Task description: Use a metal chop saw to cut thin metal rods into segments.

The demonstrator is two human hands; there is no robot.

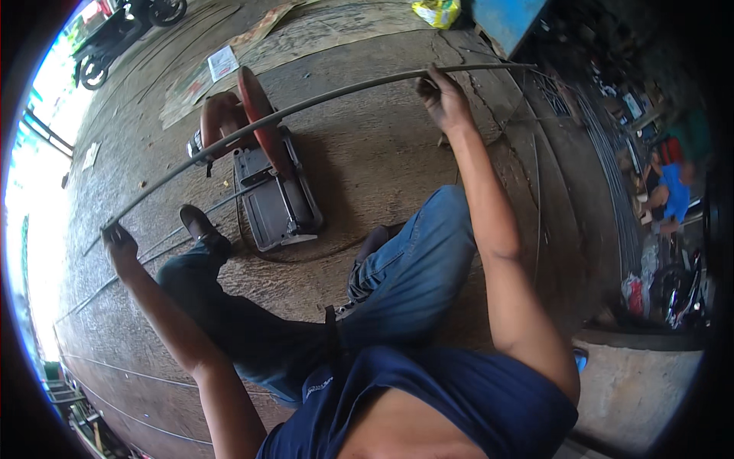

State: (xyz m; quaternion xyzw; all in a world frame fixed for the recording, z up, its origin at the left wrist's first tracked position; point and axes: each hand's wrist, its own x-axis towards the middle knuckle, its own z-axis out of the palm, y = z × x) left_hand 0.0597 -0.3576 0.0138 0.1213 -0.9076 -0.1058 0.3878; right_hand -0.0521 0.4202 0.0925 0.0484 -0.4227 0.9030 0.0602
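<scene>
A long, thin metal rod (344,91) spans the view from left to upper right, and both my arms are stretched out to it. Near its left end, my left hand (120,246) is closed round the rod. Toward its right end, my right hand (446,101) grips it with bent fingers. Beneath the rod, on the floor, stands a chop saw with a red motor and guard (264,126) and a dark grey base (264,213). Seen from above, the rod crosses over the saw's red part; whether they touch I cannot tell.
Another thin rod (164,249) runs across the saw's base. A cable (306,260) curves round the saw near my feet. Several long rods (612,183) lie at the right, beside clutter. A motorbike (126,34) stands far left; a yellow bag (437,12) lies at the back.
</scene>
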